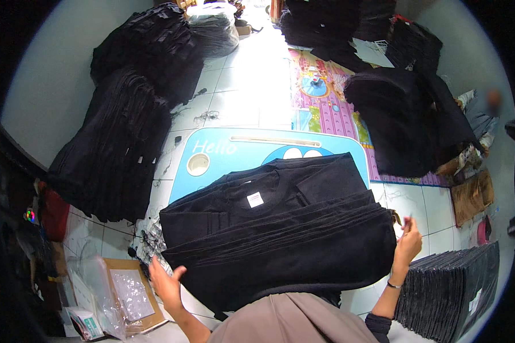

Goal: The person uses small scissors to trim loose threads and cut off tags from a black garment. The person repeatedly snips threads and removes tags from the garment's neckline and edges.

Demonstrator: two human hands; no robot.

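Observation:
A layered stack of black T-shirts (280,228) covers most of a small blue table (349,143) in front of me. The top shirt lies with its neckline away from me, and a white label (255,199) shows inside the collar. Beside the stack's left edge, my left hand (167,281) is open, thumb apart from the fingers, holding nothing. My right hand (407,244) is just off the stack's right edge. Its fingers are pinched together around something small and dark that I cannot make out.
Tall piles of black garments (111,148) stand at left, with more dark cloth (389,120) on a colourful play mat (320,108). Plastic-wrapped black packs (449,291) sit near right. Cardboard and clear plastic (133,291) lie near left. Thread scraps (207,116) litter the white tiles.

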